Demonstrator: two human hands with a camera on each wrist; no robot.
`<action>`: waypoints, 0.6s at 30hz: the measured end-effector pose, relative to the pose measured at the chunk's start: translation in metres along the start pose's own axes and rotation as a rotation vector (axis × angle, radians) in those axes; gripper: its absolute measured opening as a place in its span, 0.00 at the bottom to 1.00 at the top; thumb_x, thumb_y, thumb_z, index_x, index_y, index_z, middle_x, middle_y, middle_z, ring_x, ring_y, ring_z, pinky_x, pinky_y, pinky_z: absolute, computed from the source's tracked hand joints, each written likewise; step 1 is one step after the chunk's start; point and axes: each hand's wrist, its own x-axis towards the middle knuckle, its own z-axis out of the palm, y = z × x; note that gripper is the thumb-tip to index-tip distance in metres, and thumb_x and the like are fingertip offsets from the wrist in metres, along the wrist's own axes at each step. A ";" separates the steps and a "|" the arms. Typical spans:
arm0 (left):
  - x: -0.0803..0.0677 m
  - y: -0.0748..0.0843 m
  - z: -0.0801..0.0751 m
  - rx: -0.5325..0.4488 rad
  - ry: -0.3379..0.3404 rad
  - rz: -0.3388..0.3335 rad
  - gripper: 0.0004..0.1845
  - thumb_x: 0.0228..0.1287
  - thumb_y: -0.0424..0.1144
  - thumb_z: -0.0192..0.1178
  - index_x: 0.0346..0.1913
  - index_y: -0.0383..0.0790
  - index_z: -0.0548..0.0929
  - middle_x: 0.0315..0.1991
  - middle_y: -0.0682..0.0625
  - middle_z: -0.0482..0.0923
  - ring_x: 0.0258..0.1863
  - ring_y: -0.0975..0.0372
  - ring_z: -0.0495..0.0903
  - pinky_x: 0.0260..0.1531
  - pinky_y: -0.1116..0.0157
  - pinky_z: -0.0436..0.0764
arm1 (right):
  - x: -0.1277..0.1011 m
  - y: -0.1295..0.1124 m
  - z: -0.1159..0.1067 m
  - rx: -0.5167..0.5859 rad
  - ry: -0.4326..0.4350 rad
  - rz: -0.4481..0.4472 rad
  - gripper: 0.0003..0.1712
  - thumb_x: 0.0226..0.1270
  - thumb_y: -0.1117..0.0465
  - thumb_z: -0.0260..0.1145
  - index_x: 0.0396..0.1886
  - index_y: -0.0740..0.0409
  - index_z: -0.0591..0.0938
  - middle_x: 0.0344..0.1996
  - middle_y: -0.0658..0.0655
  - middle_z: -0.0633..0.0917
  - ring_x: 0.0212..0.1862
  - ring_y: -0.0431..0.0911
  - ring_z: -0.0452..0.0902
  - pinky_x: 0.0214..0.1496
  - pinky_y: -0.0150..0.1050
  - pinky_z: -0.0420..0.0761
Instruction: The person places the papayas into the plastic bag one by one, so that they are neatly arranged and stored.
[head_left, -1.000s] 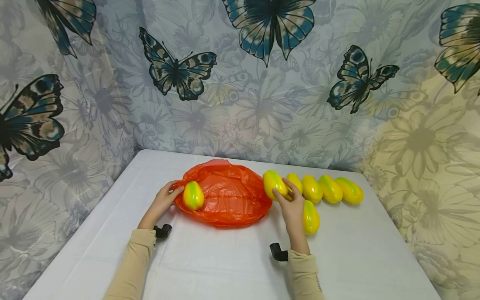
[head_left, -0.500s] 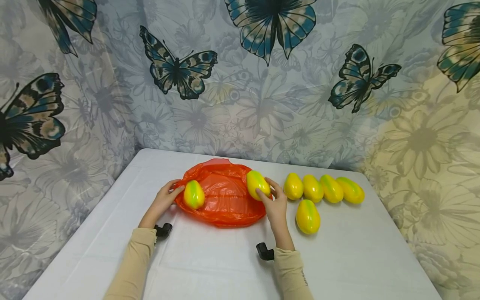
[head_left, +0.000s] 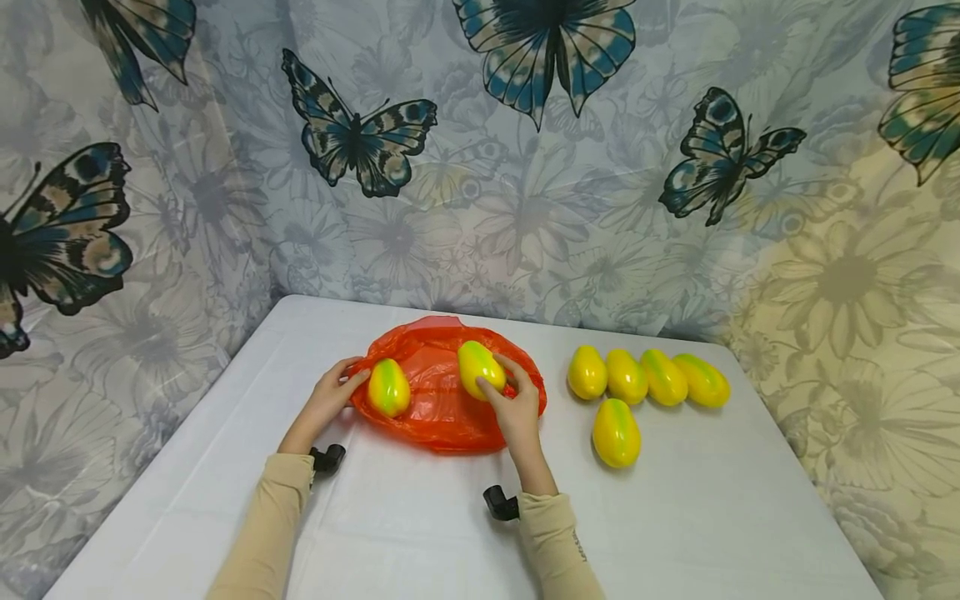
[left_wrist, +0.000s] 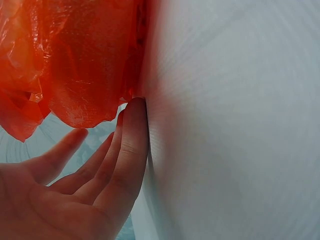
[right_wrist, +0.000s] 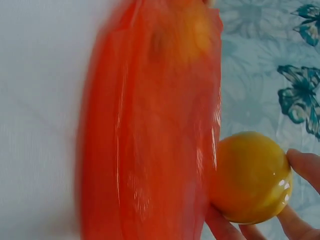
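Observation:
My right hand (head_left: 517,408) holds a glossy yellow mango (head_left: 478,369) with a green stripe over the right part of a red plastic bag (head_left: 442,433). Thumb and fingers grip the fruit from its right side; the right wrist view shows this mango (right_wrist: 252,177) beside the bag's upper edge. The bag lies spread wide on the table, its mouth facing up. Another mango (head_left: 389,388) sits inside it at the left. At the left rim rests my left hand (head_left: 324,404); in the left wrist view its fingers (left_wrist: 131,145) are extended, fingertips right at the bag's edge.
Right of the bag, several mangoes (head_left: 626,377) stand in a row toward the back of the white table (head_left: 675,517). A single mango (head_left: 617,433) lies in front of them. Patterned butterfly fabric (head_left: 495,208) hangs behind the table.
My right hand has carried the mango leftward from beside the row to over the bag. My left hand stays at the left rim.

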 end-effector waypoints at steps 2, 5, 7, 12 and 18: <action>0.001 0.000 0.000 0.005 0.000 -0.005 0.36 0.72 0.56 0.51 0.73 0.37 0.60 0.68 0.32 0.63 0.58 0.44 0.75 0.40 0.67 0.83 | 0.000 0.004 0.006 -0.002 0.002 -0.004 0.28 0.59 0.60 0.73 0.60 0.50 0.79 0.63 0.55 0.77 0.64 0.54 0.72 0.63 0.52 0.77; 0.002 -0.001 0.000 0.009 0.006 -0.018 0.35 0.72 0.57 0.51 0.73 0.39 0.61 0.68 0.33 0.64 0.57 0.45 0.75 0.40 0.68 0.83 | -0.002 0.005 0.015 0.006 -0.007 -0.011 0.28 0.59 0.59 0.73 0.61 0.50 0.79 0.64 0.56 0.76 0.64 0.55 0.71 0.63 0.52 0.77; 0.002 0.000 0.000 0.013 0.007 -0.022 0.35 0.72 0.57 0.51 0.73 0.39 0.61 0.68 0.33 0.64 0.57 0.45 0.76 0.40 0.68 0.83 | -0.003 0.005 0.020 0.013 -0.017 -0.013 0.28 0.60 0.59 0.73 0.61 0.50 0.79 0.64 0.56 0.76 0.65 0.55 0.71 0.63 0.52 0.77; 0.001 0.000 0.001 0.013 0.006 -0.021 0.34 0.73 0.56 0.50 0.73 0.39 0.61 0.68 0.33 0.64 0.56 0.45 0.76 0.40 0.68 0.83 | -0.007 0.007 0.031 0.012 -0.036 -0.010 0.27 0.60 0.58 0.72 0.61 0.51 0.79 0.63 0.57 0.76 0.65 0.56 0.70 0.64 0.52 0.76; 0.001 0.000 0.000 0.012 0.004 -0.014 0.35 0.73 0.55 0.51 0.73 0.38 0.60 0.68 0.33 0.64 0.57 0.45 0.75 0.40 0.67 0.83 | -0.012 0.008 0.043 0.004 -0.053 -0.011 0.27 0.59 0.58 0.73 0.59 0.50 0.80 0.62 0.57 0.77 0.63 0.54 0.71 0.64 0.51 0.76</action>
